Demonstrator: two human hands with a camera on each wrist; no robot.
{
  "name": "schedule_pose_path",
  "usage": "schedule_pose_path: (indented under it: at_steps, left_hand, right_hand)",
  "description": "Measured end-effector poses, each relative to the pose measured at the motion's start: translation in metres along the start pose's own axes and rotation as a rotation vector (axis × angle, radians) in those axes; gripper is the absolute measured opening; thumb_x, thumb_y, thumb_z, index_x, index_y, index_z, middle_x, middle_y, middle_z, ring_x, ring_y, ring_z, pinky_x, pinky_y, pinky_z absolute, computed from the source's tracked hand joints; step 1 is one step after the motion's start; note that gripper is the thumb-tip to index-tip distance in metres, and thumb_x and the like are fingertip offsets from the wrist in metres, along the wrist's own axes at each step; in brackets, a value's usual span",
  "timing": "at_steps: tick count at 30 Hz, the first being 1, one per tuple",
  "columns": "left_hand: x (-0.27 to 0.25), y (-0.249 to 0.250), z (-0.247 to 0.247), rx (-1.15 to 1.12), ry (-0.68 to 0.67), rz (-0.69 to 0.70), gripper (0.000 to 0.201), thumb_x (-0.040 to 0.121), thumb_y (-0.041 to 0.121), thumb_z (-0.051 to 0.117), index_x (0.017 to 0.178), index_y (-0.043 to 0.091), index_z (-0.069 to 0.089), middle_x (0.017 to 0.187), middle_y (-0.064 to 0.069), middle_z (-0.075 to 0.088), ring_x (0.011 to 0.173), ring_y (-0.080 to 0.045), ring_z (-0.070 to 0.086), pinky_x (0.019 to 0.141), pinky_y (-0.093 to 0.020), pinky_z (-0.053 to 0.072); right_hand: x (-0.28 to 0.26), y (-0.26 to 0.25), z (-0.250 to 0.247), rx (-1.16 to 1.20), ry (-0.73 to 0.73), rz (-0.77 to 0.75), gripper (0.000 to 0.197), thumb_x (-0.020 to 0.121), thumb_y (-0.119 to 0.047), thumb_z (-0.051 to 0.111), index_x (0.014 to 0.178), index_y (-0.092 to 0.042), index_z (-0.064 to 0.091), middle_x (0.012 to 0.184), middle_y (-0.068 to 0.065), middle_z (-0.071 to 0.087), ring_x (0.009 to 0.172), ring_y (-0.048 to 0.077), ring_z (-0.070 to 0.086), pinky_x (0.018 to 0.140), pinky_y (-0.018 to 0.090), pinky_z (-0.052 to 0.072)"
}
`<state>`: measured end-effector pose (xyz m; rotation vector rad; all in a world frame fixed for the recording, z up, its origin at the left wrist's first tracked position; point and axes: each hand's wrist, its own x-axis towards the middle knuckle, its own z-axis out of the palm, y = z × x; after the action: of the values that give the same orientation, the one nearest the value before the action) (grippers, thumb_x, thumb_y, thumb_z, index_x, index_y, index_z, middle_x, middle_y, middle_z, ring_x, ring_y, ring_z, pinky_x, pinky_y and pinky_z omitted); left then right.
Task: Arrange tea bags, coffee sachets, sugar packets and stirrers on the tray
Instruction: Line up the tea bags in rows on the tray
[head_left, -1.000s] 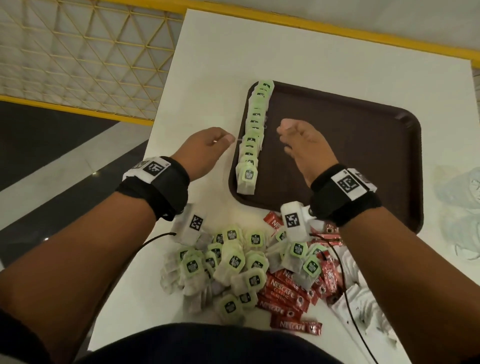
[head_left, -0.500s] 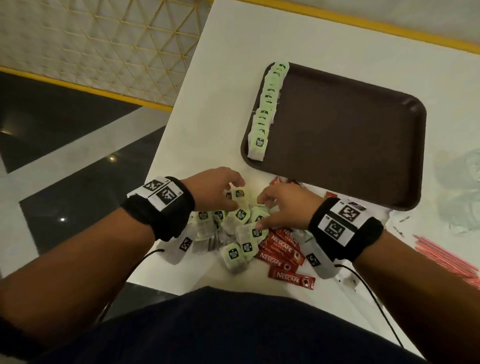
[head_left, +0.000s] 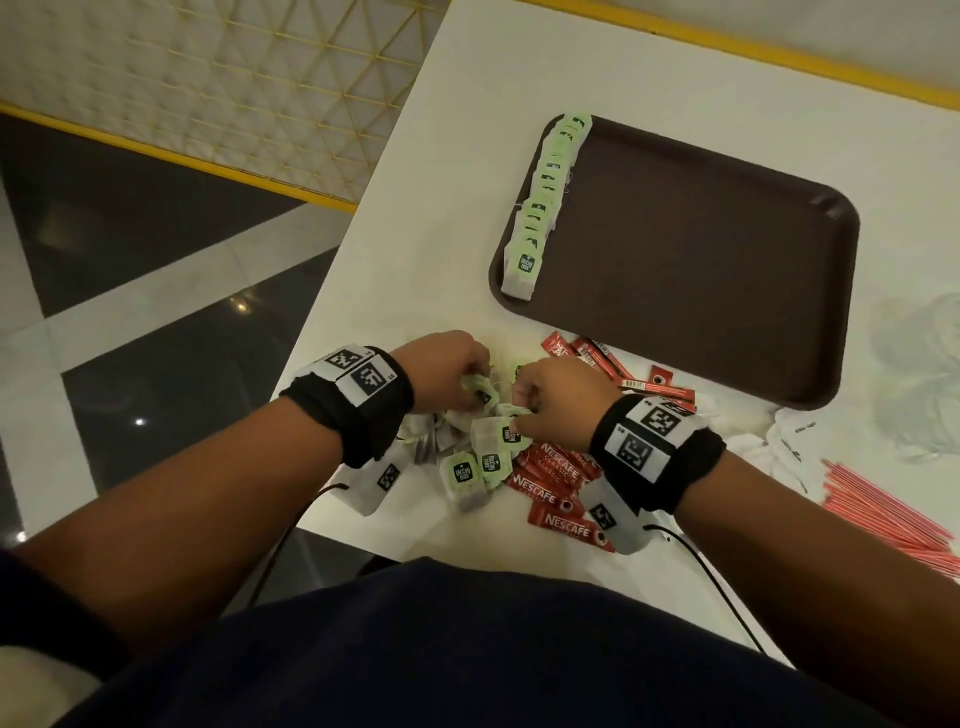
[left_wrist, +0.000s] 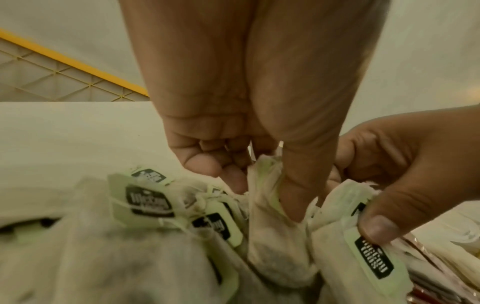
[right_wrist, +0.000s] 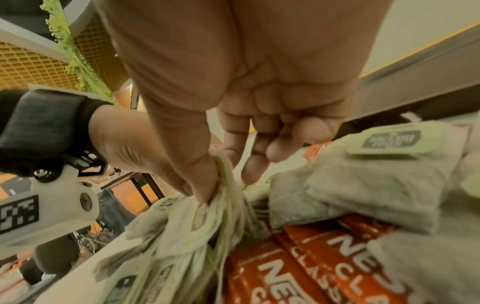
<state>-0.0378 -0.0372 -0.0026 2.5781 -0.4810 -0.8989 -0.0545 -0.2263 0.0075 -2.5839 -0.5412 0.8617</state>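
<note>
Brown tray: the tray (head_left: 727, 270) lies on the white tabletop (head_left: 467, 156), and I use it as my landmark for every place below.
Change: a second ago both my hands were up over the tray at the row of tea bags (head_left: 540, 208); now they are off it, down at the loose pile on the near side of the tray.
Left hand: my left hand (head_left: 441, 371) is curled into the pile, its thumb pressed into a tea bag (left_wrist: 275, 226) in the left wrist view, so it is clamped on that bag.
Right hand: my right hand (head_left: 558, 405) pinches a bunch of tea bags (right_wrist: 223, 205) between thumb and fingers, close beside the left.
Row: the row runs along the tray's left edge, each bag overlapping the next; the rest of the tray floor is bare.
Pile: loose tea bags (head_left: 467, 473) lie near the tray's near-left corner.
Coffee sachets: red coffee sachets (head_left: 550, 483) lie off the tray, just beyond its near edge.
Sugar packets: white packets (head_left: 779, 441) off the near-right corner, which I take for the sugar, too blurred to be sure.
Stirrers: red stirrers (head_left: 883, 509) lie further out past that same corner.
Meaning: I judge this a fresh pickup for a further run of tea bags; coffee, sugar and stirrers are not yet started.
</note>
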Motion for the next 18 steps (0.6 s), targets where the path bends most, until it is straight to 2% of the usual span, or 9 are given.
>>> schedule_pose_path:
  at_steps: [1,3,5,7,10,13,15,18]
  left_hand:
    - [-0.002,0.001,-0.001,-0.026,0.013,0.009,0.031,0.082,0.028,0.074,0.107,0.012,0.065,0.101,-0.002,0.057,0.093,-0.022,0.056,0.08,-0.031,0.045]
    - [-0.007,0.002,-0.006,-0.102,0.042,0.025,0.026,0.083,0.025,0.073,0.105,0.012,0.066,0.101,-0.002,0.063,0.091,-0.022,0.057,0.08,-0.031,0.045]
    - [-0.012,0.001,-0.013,-0.254,0.066,0.04,0.02,0.083,0.022,0.073,0.099,0.014,0.066,0.097,-0.002,0.066,0.09,-0.022,0.06,0.083,-0.035,0.048]
    - [-0.015,-0.001,-0.019,-0.439,0.085,0.063,0.013,0.083,0.018,0.074,0.094,0.017,0.067,0.095,-0.002,0.069,0.09,-0.023,0.063,0.088,-0.041,0.05]
    - [-0.014,0.001,-0.028,-0.76,0.118,0.043,0.015,0.089,0.011,0.069,0.104,0.011,0.066,0.103,-0.009,0.071,0.092,-0.026,0.067,0.092,-0.043,0.052]
    - [-0.007,0.01,-0.04,-1.086,0.103,0.012,0.018,0.095,0.005,0.058,0.113,0.004,0.06,0.102,-0.015,0.067,0.095,-0.027,0.065,0.091,-0.046,0.055]
    - [0.001,0.016,-0.047,-1.182,0.079,0.005,0.018,0.098,0.006,0.054,0.115,0.009,0.058,0.106,-0.014,0.065,0.098,-0.028,0.066,0.086,-0.046,0.057]
    - [0.015,0.025,-0.056,-1.161,0.071,0.021,0.017,0.099,0.009,0.052,0.116,0.012,0.054,0.107,-0.012,0.063,0.092,-0.022,0.064,0.083,-0.041,0.057]
  right_hand:
    - [-0.003,0.0,-0.001,0.041,-0.002,-0.003,0.01,0.079,-0.028,0.072,0.081,-0.026,0.062,0.076,-0.012,0.057,0.076,0.01,0.056,0.057,0.02,0.038]
    - [-0.008,0.002,-0.006,0.102,-0.003,-0.003,0.01,0.081,-0.027,0.07,0.087,-0.024,0.063,0.081,-0.009,0.06,0.077,0.012,0.058,0.063,0.025,0.046]
    - [-0.013,0.004,-0.015,0.156,0.008,0.002,0.016,0.082,-0.026,0.07,0.096,-0.021,0.064,0.088,-0.004,0.064,0.081,0.015,0.06,0.072,0.032,0.051]
    - [-0.015,0.009,-0.024,0.205,0.043,0.003,0.017,0.082,-0.026,0.071,0.096,-0.02,0.063,0.088,-0.002,0.065,0.08,0.016,0.061,0.074,0.033,0.052]
    - [-0.019,0.016,-0.039,0.302,0.089,-0.025,0.015,0.084,-0.024,0.071,0.096,-0.02,0.062,0.09,0.0,0.066,0.079,0.018,0.062,0.075,0.033,0.052]
    - [-0.022,0.019,-0.058,0.333,0.103,-0.048,0.01,0.089,-0.023,0.067,0.097,-0.019,0.062,0.093,0.002,0.066,0.083,0.018,0.063,0.073,0.029,0.051]
    - [-0.021,0.018,-0.069,0.349,0.1,-0.059,0.009,0.091,-0.021,0.065,0.098,-0.018,0.062,0.093,0.005,0.067,0.081,0.019,0.064,0.071,0.031,0.053]
    - [-0.016,0.017,-0.084,0.392,0.109,-0.098,0.008,0.091,-0.018,0.064,0.098,-0.016,0.061,0.094,0.008,0.067,0.079,0.022,0.067,0.071,0.037,0.059]
